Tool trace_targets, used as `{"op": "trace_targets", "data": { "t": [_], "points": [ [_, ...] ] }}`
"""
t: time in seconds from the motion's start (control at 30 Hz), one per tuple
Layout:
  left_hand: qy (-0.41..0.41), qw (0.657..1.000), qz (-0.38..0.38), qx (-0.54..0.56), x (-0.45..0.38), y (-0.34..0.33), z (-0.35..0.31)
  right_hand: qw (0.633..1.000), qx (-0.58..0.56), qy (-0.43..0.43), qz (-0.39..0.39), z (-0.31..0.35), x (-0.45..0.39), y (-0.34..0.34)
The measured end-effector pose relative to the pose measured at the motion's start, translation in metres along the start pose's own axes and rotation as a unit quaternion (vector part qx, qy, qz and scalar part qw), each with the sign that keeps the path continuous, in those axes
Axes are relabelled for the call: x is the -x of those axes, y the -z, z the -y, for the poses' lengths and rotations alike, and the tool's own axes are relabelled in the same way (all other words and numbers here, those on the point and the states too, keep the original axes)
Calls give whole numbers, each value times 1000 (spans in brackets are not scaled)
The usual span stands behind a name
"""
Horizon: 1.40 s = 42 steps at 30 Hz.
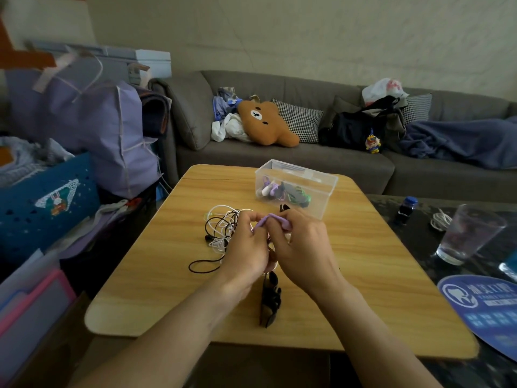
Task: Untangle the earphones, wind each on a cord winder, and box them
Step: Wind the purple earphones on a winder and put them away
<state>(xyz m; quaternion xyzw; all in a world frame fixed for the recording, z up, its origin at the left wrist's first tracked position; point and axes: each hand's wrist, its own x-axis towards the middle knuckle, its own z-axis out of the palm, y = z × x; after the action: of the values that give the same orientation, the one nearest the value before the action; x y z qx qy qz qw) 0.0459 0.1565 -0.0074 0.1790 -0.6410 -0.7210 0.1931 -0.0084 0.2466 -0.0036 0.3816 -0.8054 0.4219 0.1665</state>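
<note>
both my hands pinch a soft, bendy purple rubber cord winder [275, 220] over the wooden table [349, 247].

my left hand [246, 247] and right hand [303, 247] curl on its ends. the light, floppy black and white earphone tangle [221, 228] lies just left; i think one thin cord is best to grab. the clear plastic box [321, 189] sits behind.

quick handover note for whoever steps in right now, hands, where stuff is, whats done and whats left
Left hand and right hand: both pinch a purple cord winder over the table.
Tangled earphones, white and black cords, lie just left of the hands, still knotted.
A black winder lies near the wrists.
The clear box at the far side already holds some winders.
Left: untangle, wind each cord, box them.
</note>
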Motion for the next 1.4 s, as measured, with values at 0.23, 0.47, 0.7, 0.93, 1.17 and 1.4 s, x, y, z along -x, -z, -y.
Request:
{"op": "trace_targets", "data": {
  "t": [0.23, 0.47, 0.7, 0.93, 1.17, 1.4],
  "points": [
    [-42, 991, 10, -125, 1, 2, 1, 993, -51, -108, -17, 3, 1, 10],
    [-115, 974, -34, -193, -1, 10, -4, 979, -131, -152, 29, -6, 0, 9],
    [-173, 960, -78, -205, -3, 22, -12, 982, -147, -120, 4, 5, 6, 0],
    [-187, 947, -115, -234, -3, 23, -15, 983, -156, -99, -5, 15, 9, -6],
    [-185, 954, -53, -230, -6, 24, -12, 964, -194, -181, 21, -2, 1, -8],
    [-217, 933, -60, -279, -14, 21, 5, 890, -361, -270, 67, -22, 0, -3]
  ]
}}
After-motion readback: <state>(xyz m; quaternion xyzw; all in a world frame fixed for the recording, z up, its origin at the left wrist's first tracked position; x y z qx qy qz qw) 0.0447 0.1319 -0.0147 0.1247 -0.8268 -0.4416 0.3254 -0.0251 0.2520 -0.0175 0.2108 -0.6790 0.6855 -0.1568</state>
